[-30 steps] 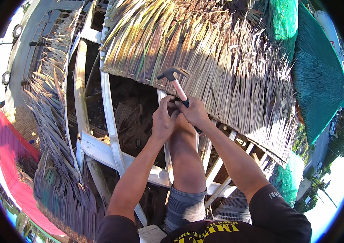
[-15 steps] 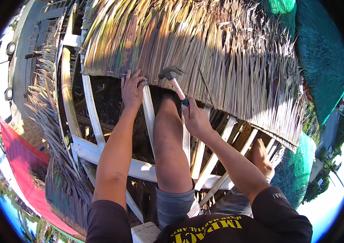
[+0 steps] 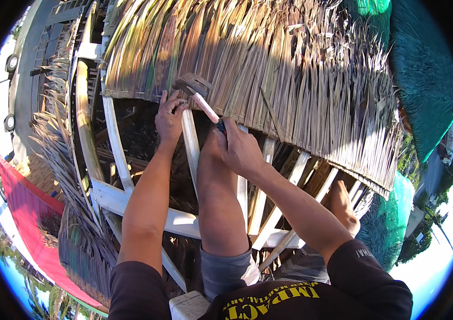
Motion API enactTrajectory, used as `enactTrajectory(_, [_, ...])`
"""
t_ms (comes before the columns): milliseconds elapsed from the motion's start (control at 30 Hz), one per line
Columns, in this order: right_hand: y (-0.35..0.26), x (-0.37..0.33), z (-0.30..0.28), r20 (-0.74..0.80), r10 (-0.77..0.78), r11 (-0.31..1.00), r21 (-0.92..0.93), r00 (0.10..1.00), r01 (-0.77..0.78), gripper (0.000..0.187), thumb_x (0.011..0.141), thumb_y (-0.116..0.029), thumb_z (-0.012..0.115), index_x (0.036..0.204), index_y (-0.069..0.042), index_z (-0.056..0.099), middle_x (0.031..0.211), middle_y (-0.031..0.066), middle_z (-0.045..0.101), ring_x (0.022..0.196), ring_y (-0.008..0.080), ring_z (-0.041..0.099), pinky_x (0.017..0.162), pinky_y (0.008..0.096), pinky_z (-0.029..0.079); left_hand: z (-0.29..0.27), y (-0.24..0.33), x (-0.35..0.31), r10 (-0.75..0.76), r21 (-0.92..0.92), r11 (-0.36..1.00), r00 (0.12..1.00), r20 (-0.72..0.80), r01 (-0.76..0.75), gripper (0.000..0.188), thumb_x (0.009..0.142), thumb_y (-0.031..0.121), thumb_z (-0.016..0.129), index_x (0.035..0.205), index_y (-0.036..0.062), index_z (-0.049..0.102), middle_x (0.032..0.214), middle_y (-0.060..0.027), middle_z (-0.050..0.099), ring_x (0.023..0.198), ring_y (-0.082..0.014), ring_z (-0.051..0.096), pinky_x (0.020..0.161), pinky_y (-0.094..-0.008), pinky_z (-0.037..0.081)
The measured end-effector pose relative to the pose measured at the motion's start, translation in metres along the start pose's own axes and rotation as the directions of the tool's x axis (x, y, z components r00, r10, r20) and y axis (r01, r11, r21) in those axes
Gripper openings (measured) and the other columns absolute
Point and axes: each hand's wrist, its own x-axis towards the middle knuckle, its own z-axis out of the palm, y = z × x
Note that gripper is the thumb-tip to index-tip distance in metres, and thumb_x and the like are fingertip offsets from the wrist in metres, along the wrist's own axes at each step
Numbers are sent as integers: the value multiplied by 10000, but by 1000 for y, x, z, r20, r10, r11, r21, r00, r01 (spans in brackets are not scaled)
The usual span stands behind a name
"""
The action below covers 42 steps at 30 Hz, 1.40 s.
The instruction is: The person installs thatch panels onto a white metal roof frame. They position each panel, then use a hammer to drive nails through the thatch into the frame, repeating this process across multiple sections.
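My right hand (image 3: 241,151) is wrapped round the grip of a claw hammer (image 3: 205,105) with a pale pinkish handle and a dark grip end. The hammer's head hangs just above and right of my left fingertips, in front of the thatch. Closed in a pinch, my left hand (image 3: 169,121) is at the lower edge of the dry palm-leaf thatch (image 3: 269,64), beside the top of a white wooden rafter (image 3: 190,133). Whatever small thing its fingers hold is too small to make out. The thatch panel covers the rafters' upper parts.
My bare leg (image 3: 220,213) rests between the rafters. A white cross beam (image 3: 181,221) runs below, with dark gaps around it. Further rafters (image 3: 282,200) stand to the right. At left are a bamboo pole (image 3: 85,106), loose thatch (image 3: 58,138) and a red roof (image 3: 26,213); green netting (image 3: 424,74) lies right.
The hammer and my right hand have moved left, bringing its head close to my left fingertips. My left hand stays at the thatch edge by the rafter, and the view has shifted slightly.
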Motion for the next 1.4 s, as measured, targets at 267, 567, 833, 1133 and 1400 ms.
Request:
enactTrajectory(267, [4, 7, 2, 38, 54, 996, -68, 998, -51, 281, 998, -275, 533, 1103, -33, 438, 768, 247, 667, 691, 462, 648, 624, 573, 499, -3, 1, 2, -23, 7, 1000, 1000, 20, 23, 151, 813, 82, 778, 964, 74, 766, 1278, -80, 691, 1370, -299, 507, 1063, -396, 466])
enactTrajectory(567, [14, -12, -7, 52, 138, 990, -35, 989, -136, 271, 1003, -274, 526, 1074, -23, 451, 731, 252, 652, 672, 466, 644, 619, 583, 493, -12, 12, 21, -461, -286, 859, 884, -73, 425, 345, 879, 89, 754, 1189, 51, 607, 1309, -87, 638, 1234, -273, 586, 1021, -430, 502])
enactTrajectory(833, [16, -42, -21, 106, 254, 966, 32, 961, -258, 260, 1014, -251, 517, 1031, -5, 435, 691, 252, 628, 637, 477, 616, 585, 573, 471, -8, -5, 45, -833, -700, 155, 473, 288, 698, 513, 913, 13, 696, 1357, 34, 439, 1240, -90, 595, 1124, -271, 618, 1017, -501, 479])
enactTrajectory(1133, [-23, -46, -48, -197, -6, 920, 384, 980, 83, 194, 990, -140, 551, 1099, -23, 442, 678, 206, 584, 625, 473, 597, 564, 495, 458, -17, -25, 25, -759, -721, 113, 528, 381, 684, 553, 933, 1, 664, 1386, 106, 364, 1174, -71, 629, 1068, -243, 648, 966, -453, 503])
enactTrajectory(1400, [-29, -1, -30, -46, 16, 985, 175, 999, -8, 266, 1014, -242, 514, 1114, -5, 445, 793, 269, 650, 712, 507, 623, 622, 592, 457, -13, -34, 24, -752, -730, 88, 526, 398, 678, 469, 941, 21, 668, 1329, 104, 418, 1149, -71, 629, 1037, -237, 657, 968, -455, 511])
